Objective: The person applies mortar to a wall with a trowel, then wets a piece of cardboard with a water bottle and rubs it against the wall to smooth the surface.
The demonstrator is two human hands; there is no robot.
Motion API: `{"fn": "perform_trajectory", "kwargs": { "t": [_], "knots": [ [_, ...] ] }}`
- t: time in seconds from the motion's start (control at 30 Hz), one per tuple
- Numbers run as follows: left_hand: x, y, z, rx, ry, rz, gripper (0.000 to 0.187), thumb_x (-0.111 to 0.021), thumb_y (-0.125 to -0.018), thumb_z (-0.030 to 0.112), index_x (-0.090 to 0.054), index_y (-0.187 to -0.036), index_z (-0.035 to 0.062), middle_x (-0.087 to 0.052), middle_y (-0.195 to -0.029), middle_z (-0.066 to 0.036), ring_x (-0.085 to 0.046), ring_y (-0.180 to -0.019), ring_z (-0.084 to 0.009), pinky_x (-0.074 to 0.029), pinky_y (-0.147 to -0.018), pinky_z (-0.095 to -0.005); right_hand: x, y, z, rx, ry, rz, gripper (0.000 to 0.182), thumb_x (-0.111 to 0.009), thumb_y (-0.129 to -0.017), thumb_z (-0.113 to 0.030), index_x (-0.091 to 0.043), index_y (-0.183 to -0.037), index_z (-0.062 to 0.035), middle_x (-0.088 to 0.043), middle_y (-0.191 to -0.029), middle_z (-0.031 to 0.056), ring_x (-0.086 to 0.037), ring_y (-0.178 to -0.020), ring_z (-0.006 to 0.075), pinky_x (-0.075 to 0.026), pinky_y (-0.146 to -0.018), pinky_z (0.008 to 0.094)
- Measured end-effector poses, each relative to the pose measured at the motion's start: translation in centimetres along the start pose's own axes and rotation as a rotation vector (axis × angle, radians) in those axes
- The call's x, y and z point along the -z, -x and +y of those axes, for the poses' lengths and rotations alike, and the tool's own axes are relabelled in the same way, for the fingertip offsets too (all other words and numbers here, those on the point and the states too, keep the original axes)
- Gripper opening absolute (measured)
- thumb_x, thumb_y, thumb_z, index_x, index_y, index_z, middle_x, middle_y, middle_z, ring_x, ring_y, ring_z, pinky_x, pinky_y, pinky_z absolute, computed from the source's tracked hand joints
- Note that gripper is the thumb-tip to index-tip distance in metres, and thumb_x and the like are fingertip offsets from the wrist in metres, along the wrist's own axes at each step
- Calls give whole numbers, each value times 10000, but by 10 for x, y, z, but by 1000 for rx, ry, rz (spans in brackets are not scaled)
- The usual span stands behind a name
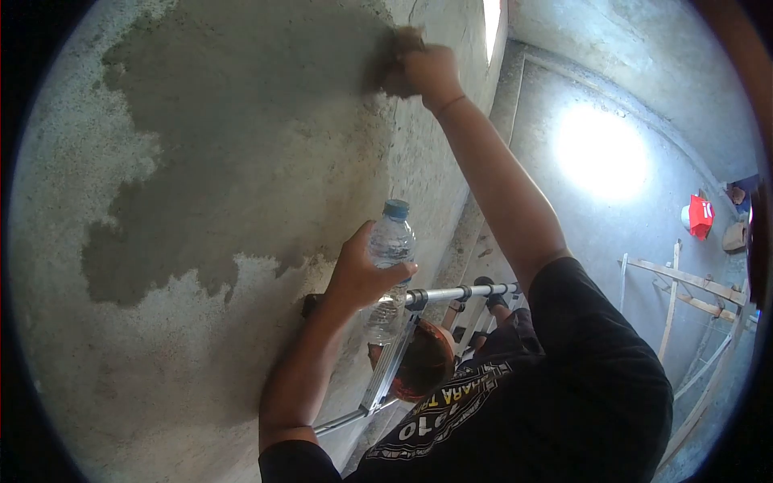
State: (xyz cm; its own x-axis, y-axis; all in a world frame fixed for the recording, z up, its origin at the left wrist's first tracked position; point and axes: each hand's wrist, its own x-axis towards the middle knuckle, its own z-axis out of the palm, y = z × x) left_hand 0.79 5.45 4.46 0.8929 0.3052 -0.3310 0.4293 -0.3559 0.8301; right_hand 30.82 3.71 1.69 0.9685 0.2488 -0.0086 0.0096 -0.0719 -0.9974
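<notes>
The black T-shirt (564,402) with white letters fills the lower right of the frame, closest to us. Just above it, near the middle, the left hand (358,274) is wrapped around a clear water bottle (390,258) with a blue cap, which stands upright. In the upper middle, the right hand (431,72) is curled tight on a small brown sponge (407,40) pressed against the grey wall (241,161). A big dark wet patch (233,121) spreads across the upper left. A metal ladder (451,296) shows below the bottle. The wall looks half wetted. I think the dry, pale parts need rubbing next, with more water on the sponge.
</notes>
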Motion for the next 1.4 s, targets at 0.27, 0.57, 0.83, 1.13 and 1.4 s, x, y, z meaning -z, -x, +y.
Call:
{"fn": "perform_trajectory", "kwargs": {
  "t": [0.27,0.57,0.83,1.13,1.4],
  "knots": [
    [2,0,-1,-4,-30,-30,506,-741,-647,175,-524,-1084,36,-593,-926,-64,-580,-861,-162,-470,-808,-324,28,-8,0,-87,-522,-48,236,-661,-743,-52,-612,-926,89,-646,-810,124,-641,-707,262,-520,-607,376],
    [2,-2,0,-1,-68,0,501,-746,-639,193,-531,-1060,29,-599,-911,-75,-587,-854,-174,-473,-806,-330,18,-16,-18,-69,-824,-189,213,-632,-742,-67,-654,-914,57,-656,-871,148,-650,-731,267,-524,-652,354],
    [1,0,1,41,-126,30,515,-753,-625,208,-533,-1049,17,-601,-912,-90,-588,-851,-188,-470,-808,-336,8,-19,16,272,243,45,241,-629,-692,-122,-670,-845,59,-663,-743,175,-662,-757,260,-513,-660,349],
    [1,1,2,69,-138,8,510,-752,-635,231,-538,-1045,17,-608,-922,-105,-596,-860,-195,-472,-806,-339,37,-46,34,-71,-343,-120,246,-595,-765,-99,-630,-932,79,-662,-892,165,-650,-817,283,-520,-698,369],
    [-1,-1,-8,-5,-132,39,530,-756,-631,259,-537,-1043,7,-609,-937,-114,-597,-883,-212,-469,-820,-345,24,-29,-12,199,-10,-108,279,-585,-730,-140,-647,-929,46,-652,-872,244,-646,-861,346,-515,-732,385]
  ]
}}
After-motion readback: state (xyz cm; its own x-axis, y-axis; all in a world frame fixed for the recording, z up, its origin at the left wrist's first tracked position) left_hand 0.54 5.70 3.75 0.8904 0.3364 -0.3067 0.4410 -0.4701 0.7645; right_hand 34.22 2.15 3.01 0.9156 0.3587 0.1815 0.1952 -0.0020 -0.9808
